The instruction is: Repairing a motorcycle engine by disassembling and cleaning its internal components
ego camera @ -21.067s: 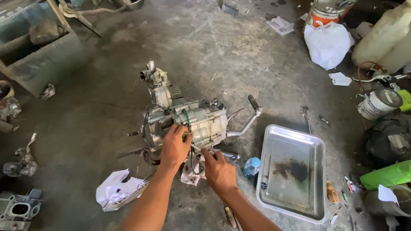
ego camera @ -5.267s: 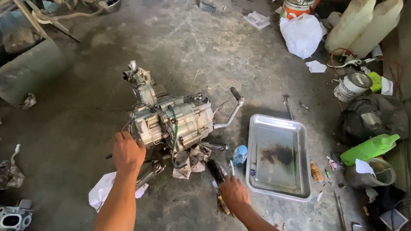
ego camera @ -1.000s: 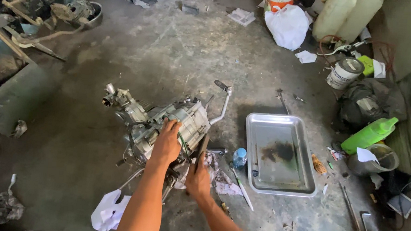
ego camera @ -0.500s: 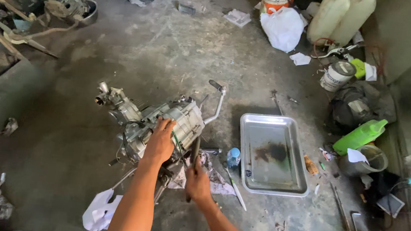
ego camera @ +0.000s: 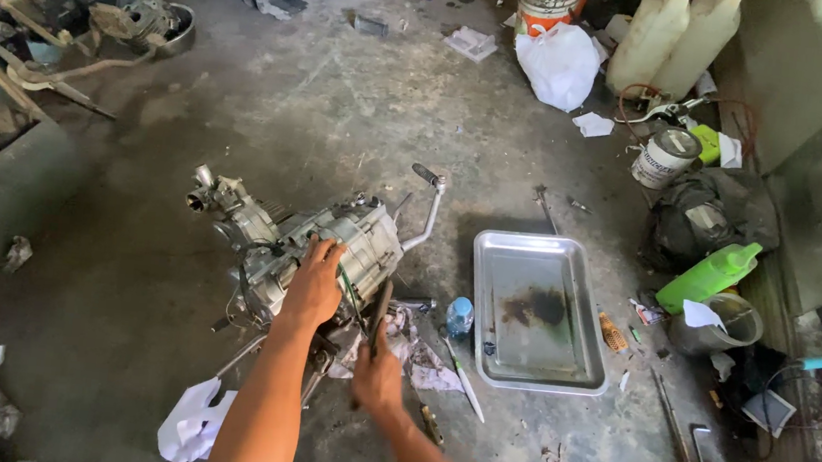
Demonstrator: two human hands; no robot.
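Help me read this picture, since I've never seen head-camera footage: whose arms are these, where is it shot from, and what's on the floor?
One camera, worn on a person's head, looks down, so the two bare arms are that person's own. On the concrete floor lies a small engine with a bent lever sticking out. The left hand rests on the engine's casing. The right hand has its grip closed on a slim dark tool pointing toward the engine. Beside it lie a metal tray with a dark stain, a small blue bottle, rags and a green bottle.
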